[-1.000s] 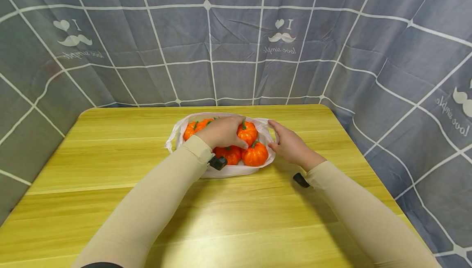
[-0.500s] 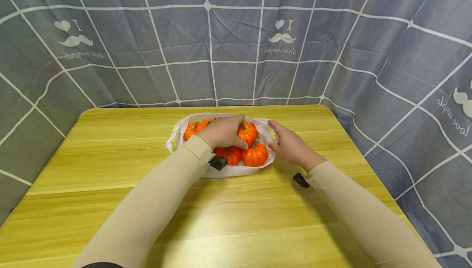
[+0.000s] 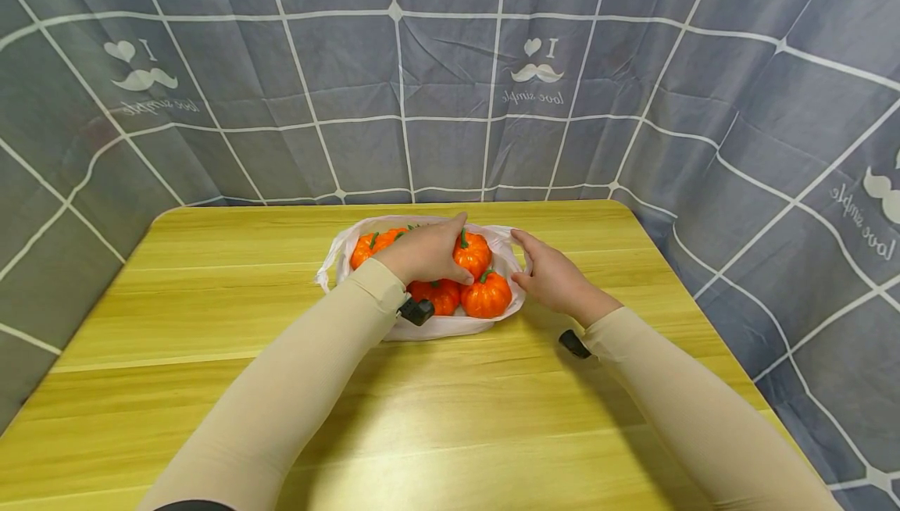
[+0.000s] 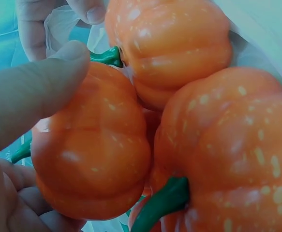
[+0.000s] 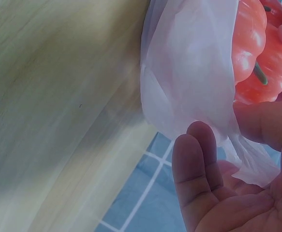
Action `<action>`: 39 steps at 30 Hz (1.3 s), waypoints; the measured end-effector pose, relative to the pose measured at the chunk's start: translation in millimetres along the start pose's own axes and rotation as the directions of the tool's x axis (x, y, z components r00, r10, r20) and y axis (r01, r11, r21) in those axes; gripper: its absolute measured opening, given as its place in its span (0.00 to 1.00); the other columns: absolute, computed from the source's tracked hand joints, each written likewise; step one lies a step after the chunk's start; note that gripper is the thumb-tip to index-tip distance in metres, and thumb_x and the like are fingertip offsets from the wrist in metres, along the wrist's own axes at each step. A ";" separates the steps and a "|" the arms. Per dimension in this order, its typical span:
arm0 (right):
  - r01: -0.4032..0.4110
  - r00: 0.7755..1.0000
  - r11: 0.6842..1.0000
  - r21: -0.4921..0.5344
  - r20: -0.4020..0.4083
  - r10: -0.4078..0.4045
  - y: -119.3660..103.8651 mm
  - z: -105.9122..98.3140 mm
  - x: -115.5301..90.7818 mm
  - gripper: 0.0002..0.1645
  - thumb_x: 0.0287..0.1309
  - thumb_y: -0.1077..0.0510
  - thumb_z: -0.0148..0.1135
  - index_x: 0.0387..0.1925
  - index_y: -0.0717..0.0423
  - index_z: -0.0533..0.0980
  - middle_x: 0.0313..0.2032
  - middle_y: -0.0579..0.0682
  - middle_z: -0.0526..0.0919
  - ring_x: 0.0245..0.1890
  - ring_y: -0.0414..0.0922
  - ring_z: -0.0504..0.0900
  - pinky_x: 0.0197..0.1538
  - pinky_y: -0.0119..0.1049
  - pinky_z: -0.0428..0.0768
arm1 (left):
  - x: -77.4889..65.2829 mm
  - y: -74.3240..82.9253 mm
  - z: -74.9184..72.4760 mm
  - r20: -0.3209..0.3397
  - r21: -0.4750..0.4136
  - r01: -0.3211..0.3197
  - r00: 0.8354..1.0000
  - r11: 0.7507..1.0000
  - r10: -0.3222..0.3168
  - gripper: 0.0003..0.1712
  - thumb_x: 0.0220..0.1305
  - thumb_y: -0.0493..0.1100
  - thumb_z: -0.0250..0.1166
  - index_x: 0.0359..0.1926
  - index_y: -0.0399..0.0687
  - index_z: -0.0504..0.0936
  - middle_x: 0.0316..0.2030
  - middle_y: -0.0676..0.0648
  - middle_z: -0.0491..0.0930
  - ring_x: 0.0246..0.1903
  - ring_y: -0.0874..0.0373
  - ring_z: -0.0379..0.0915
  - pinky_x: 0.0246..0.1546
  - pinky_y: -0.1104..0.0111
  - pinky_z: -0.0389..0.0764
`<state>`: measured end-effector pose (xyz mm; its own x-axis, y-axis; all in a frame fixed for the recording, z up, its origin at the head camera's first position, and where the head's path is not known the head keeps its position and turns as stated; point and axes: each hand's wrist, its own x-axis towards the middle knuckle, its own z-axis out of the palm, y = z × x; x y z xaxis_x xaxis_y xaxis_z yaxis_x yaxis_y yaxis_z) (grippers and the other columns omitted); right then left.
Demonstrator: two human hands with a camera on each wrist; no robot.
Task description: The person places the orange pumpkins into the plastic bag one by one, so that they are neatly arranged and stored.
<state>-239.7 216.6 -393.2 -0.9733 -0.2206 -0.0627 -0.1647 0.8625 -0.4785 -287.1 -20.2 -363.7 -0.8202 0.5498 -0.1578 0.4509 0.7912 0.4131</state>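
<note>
A white plastic bag (image 3: 443, 330) lies on the table with its mouth spread, and several shiny orange pumpkins with green stems sit inside. My left hand (image 3: 425, 249) reaches into the bag and grips one pumpkin (image 4: 92, 145), thumb on one side and fingers curled on the other. Two more pumpkins press close around it: one with its stem toward the thumb (image 4: 174, 48), one yellow-speckled (image 4: 228, 154). At the bag's right end, my right hand (image 3: 558, 276) holds the bag's rim between thumb and fingers. My left hand and forearm partly cover the pumpkins behind.
The wooden table (image 3: 450, 417) extends around the bag on all sides. A grey curtain (image 3: 450, 66) with white grid lines hangs behind and along both sides. A knotted bag handle (image 3: 322, 275) sticks out at the left.
My left index finger has lifted very slightly. The bag, the pumpkins and my right hand stay where they were.
</note>
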 end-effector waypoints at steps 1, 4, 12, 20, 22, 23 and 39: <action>0.002 1.000 1.000 -0.001 -0.001 -0.002 0.0 0.0 0.1 0.51 0.68 0.59 0.68 0.84 0.56 0.51 0.78 0.61 0.67 0.62 0.57 0.78 0.72 0.57 0.75 | -0.2 0.0 -0.1 0.000 -0.011 -0.001 1.000 1.000 0.001 0.69 0.59 0.60 0.78 0.86 0.48 0.42 0.81 0.43 0.61 0.76 0.45 0.65 0.77 0.52 0.67; 0.010 1.000 1.000 -0.005 -0.003 -0.010 0.7 -0.2 0.5 0.51 0.68 0.59 0.68 0.84 0.56 0.51 0.73 0.62 0.73 0.51 0.55 0.80 0.66 0.54 0.79 | -1.0 0.5 -0.9 0.002 -0.037 -0.009 1.000 0.999 0.009 0.70 0.59 0.58 0.78 0.86 0.49 0.40 0.82 0.43 0.59 0.76 0.46 0.64 0.77 0.53 0.67; 0.016 1.000 1.000 -0.011 0.009 -0.016 2.7 -1.5 2.3 0.51 0.69 0.58 0.68 0.84 0.56 0.51 0.45 0.59 0.81 0.33 0.48 0.77 0.49 0.45 0.82 | -4.4 3.7 -5.3 -0.003 -0.037 -0.052 0.999 0.998 0.052 0.67 0.61 0.53 0.78 0.86 0.46 0.41 0.82 0.41 0.58 0.78 0.47 0.61 0.79 0.56 0.64; 0.023 1.000 1.000 -0.006 0.014 -0.023 1.8 -2.6 2.4 0.52 0.68 0.59 0.69 0.83 0.57 0.51 0.30 0.52 0.76 0.31 0.47 0.77 0.46 0.44 0.82 | -19.2 4.3 -19.6 -0.047 -0.007 -0.128 0.991 0.992 0.127 0.59 0.66 0.55 0.74 0.85 0.48 0.48 0.80 0.43 0.64 0.77 0.47 0.64 0.79 0.55 0.64; 0.028 1.000 1.000 -0.009 0.014 -0.028 1.7 -3.2 2.3 0.52 0.68 0.59 0.68 0.83 0.57 0.51 0.30 0.52 0.77 0.31 0.47 0.77 0.47 0.44 0.82 | -25.6 1.9 -25.4 -0.077 0.013 -0.155 0.985 0.988 0.155 0.56 0.68 0.56 0.72 0.85 0.48 0.50 0.80 0.44 0.63 0.78 0.47 0.63 0.79 0.55 0.63; 0.032 0.999 0.999 -0.011 0.013 -0.032 1.7 -3.6 2.0 0.51 0.68 0.59 0.68 0.83 0.58 0.51 0.31 0.52 0.78 0.31 0.46 0.78 0.47 0.45 0.82 | -29.1 0.7 -28.3 -0.091 0.024 -0.162 0.982 0.987 0.163 0.55 0.69 0.57 0.71 0.85 0.48 0.51 0.81 0.44 0.62 0.78 0.48 0.62 0.79 0.55 0.63; 0.066 0.998 0.998 0.011 -0.002 -0.066 5.6 -12.8 0.5 0.50 0.68 0.60 0.68 0.83 0.60 0.52 0.32 0.54 0.79 0.31 0.46 0.79 0.36 0.35 0.80 | -78.3 -58.7 -60.1 -0.279 0.083 -0.100 0.953 0.992 0.119 0.50 0.72 0.53 0.67 0.84 0.42 0.53 0.82 0.40 0.58 0.82 0.39 0.49 0.83 0.46 0.48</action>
<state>-243.2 227.1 -384.7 -0.9607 -0.2761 -0.0297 -0.2265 0.8409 -0.4914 -270.5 -125.8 -321.7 -0.8262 0.5432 0.1494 0.5579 0.7519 0.3513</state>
